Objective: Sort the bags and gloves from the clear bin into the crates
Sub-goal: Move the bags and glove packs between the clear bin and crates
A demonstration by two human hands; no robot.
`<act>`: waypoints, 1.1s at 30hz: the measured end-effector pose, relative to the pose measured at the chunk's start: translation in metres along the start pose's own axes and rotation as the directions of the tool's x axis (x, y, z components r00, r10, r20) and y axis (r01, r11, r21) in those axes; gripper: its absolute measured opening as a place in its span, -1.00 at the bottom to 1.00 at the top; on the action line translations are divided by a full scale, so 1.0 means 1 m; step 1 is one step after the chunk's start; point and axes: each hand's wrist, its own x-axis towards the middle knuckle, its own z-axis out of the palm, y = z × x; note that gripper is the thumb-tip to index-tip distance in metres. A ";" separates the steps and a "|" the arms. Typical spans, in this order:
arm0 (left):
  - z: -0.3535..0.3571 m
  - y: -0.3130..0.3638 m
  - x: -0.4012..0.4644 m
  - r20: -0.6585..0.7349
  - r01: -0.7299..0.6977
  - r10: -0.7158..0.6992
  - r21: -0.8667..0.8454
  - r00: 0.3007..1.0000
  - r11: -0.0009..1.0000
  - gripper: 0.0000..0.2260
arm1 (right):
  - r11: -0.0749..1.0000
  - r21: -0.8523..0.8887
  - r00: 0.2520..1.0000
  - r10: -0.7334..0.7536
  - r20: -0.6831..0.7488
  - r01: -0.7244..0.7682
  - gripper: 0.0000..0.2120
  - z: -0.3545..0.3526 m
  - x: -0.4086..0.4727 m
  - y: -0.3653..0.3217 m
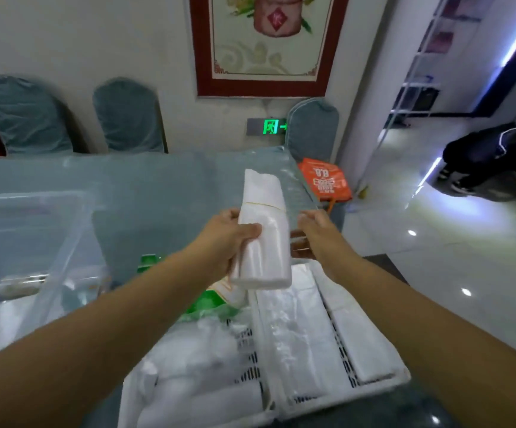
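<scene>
Step in hand, judged: sort bag pack into correct crate. Nearest: two white slotted crates side by side; left crate (188, 381) w/ crumpled clear plastic items, prob. gloves; right crate (337, 393) w/ flat folded bags in rows. Match pack to like stock first; looks closest to right-crate rows, so lower flat, long axis parallel to existing rows, into a free lane; avoid dropping from height, slick film slides. Above crates' far edge: left hand (229, 239) grasping white bag pack (263, 230) at mid-length, thumb across front face, fingers behind. Right hand (315, 233) at pack's right edge, touching or just beside; fingers part hidden, grip vs. loose: cannot tell. Pack near upright, top tilted away, thin band round upper part. Left, further out: clear bin (34, 230) on table, some contents still inside, blurred. Beyond: covered chairs, orange bag (324, 180) at table end.
</scene>
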 end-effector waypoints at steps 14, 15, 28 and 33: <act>0.104 -0.186 0.046 0.769 -0.785 -0.214 0.619 0.602 0.013 -0.49 | 0.961 -0.277 0.990 -0.040 -0.133 0.001 -0.41 -0.143 -0.004 0.097; 0.107 -0.192 0.049 0.819 -0.857 -0.261 0.507 0.511 -0.087 -0.46 | 0.952 -0.307 0.989 -0.046 -0.141 0.001 -0.41 -0.144 -0.004 0.105; 0.117 -0.189 0.077 0.925 -0.911 -0.259 0.170 0.279 -0.376 -0.74 | 0.871 -0.482 0.980 0.001 -0.197 -0.098 -0.45 -0.124 0.001 0.155; 0.098 -0.188 0.074 0.943 -0.907 -0.168 0.214 0.289 -0.362 -0.78 | 0.801 -0.597 0.988 -0.055 -0.146 -0.044 -0.47 -0.102 -0.003 0.172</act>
